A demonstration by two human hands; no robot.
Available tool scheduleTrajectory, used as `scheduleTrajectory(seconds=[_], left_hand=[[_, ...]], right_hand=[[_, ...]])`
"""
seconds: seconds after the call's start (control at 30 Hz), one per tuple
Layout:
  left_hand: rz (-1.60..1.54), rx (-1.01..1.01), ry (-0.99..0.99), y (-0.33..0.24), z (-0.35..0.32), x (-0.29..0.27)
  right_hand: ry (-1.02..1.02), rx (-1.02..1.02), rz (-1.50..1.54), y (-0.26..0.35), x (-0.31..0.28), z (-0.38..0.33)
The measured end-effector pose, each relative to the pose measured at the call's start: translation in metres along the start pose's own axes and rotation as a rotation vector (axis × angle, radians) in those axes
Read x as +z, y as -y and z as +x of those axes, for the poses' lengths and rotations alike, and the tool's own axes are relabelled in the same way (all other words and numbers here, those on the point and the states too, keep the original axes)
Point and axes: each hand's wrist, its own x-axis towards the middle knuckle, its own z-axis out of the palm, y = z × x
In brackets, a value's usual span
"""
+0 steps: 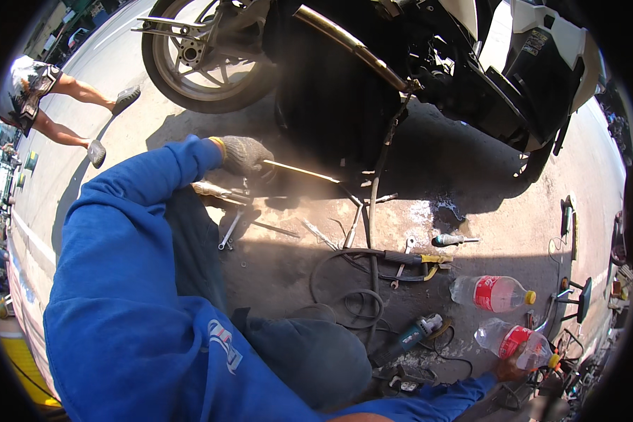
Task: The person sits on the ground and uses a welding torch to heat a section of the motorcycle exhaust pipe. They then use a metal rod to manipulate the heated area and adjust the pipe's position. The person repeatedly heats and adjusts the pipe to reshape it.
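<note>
Closest in: the right hand [511, 369], low on the right, is against a clear bottle [510, 341] with a red label and yellow cap. Partly hidden; cannot tell whether its fingers grip. A matching bottle [496, 294] is just beyond. Left of the bottles, on the ground [260, 281], a teal grinder [420, 332], near looped cable [381, 309]. Next out, a black-and-yellow clamp [403, 258] near a wrench [409, 246]; a screwdriver [454, 240] to their right. Another wrench [228, 235] well apart, to the left.

Farther up, the left hand [245, 156] in a grey glove with yellow cuff, fingers clenched on one end of a thin pale rod [302, 171]. Rod points right, free end near the edge of deep shade. Beyond: a motorcycle [541, 77], its wheel [151, 53] upper left, a metal pipe [352, 46] slanting across the middle. Far left, a bystander's bare legs [74, 90] in dark shoes.
</note>
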Motion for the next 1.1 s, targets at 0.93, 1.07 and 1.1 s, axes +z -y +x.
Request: scheduleTrajectory(seconds=[0.93,1.07,1.1], left_hand=[[-0.841,0.822,-0.361,-0.099,-0.199,0.020],[-0.929,0.808,-0.293,-0.090,-0.213,0.015],[-0.949,0.844,-0.306,-0.086,-0.217,0.013]], right_hand=[[1.683,0.293,-0.276,0.693,0.274,-0.141],[1.622,0.373,-0.359,0.690,0.277,-0.144],[1.566,0.381,-0.380,0.689,0.279,-0.145]])
